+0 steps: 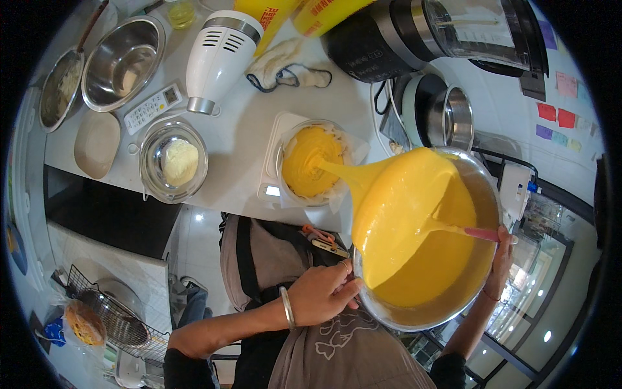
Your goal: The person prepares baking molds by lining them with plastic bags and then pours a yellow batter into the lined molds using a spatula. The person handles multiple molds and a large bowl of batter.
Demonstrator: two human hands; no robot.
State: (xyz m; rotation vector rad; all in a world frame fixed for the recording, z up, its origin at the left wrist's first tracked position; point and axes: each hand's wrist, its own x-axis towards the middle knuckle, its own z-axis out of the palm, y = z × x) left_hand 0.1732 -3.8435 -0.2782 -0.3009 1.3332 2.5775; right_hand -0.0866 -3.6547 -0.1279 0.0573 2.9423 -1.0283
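Observation:
My left hand [326,291] grips the near rim of a large metal mixing bowl [413,318], which is tilted over the counter's edge. On the bowl's far right side, my right hand [503,260] holds the rim, by the pink handle of a spatula [482,234]. The spatula's blade lies in the thick yellow batter [408,219]. Batter runs from the bowl's lip in a broad stream into a round, paper-lined pan [311,160]. That pan rests on a white kitchen scale [274,146] with a lit display.
Left on the counter are a glass bowl of pale powder [180,163], a remote control [153,108], a steel bowl [124,63] and a white hand mixer [221,63]. A cloth [291,65] and a blender [427,36] lie behind the scale. Steel pans [452,119] stand right.

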